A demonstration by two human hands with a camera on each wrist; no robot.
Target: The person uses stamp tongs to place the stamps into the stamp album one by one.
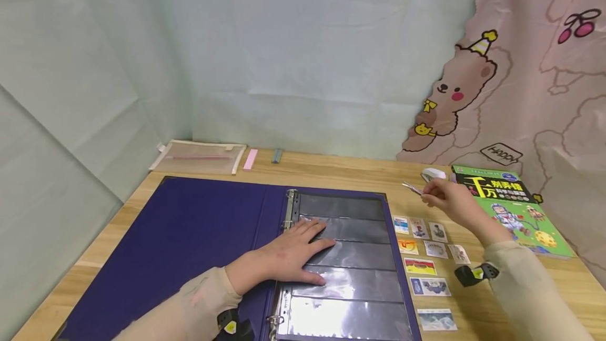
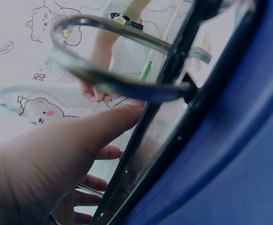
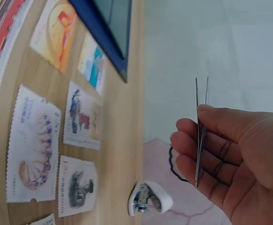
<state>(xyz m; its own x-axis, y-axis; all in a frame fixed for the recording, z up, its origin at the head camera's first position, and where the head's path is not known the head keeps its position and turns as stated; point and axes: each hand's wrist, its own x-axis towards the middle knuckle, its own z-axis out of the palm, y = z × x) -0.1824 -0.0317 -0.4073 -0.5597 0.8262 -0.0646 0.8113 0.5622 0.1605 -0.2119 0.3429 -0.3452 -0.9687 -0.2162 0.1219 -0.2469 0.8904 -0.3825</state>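
Observation:
My left hand (image 1: 293, 254) lies with spread fingers on the black pocket page (image 1: 355, 255) of an open blue ring-binder album (image 1: 203, 225). In the left wrist view, that thumb reaches past a metal ring (image 2: 113, 84) near the page's edge. My right hand (image 1: 450, 201) pinches metal tweezers (image 3: 199, 154) between thumb and fingers, raised over the table to the right of the album. Their two tips stand slightly apart, with nothing between them. Below this hand lie several postage stamps (image 1: 435, 249) in short rows along the album's right edge.
A green book (image 1: 544, 225) lies at the right, with a small white device (image 1: 433, 173) beside it. At the back are a mesh zip pouch (image 1: 199, 157), a pink strip (image 1: 250, 159) and a small grey-green piece (image 1: 276, 156). Hanging cloth (image 1: 303, 57) borders the table.

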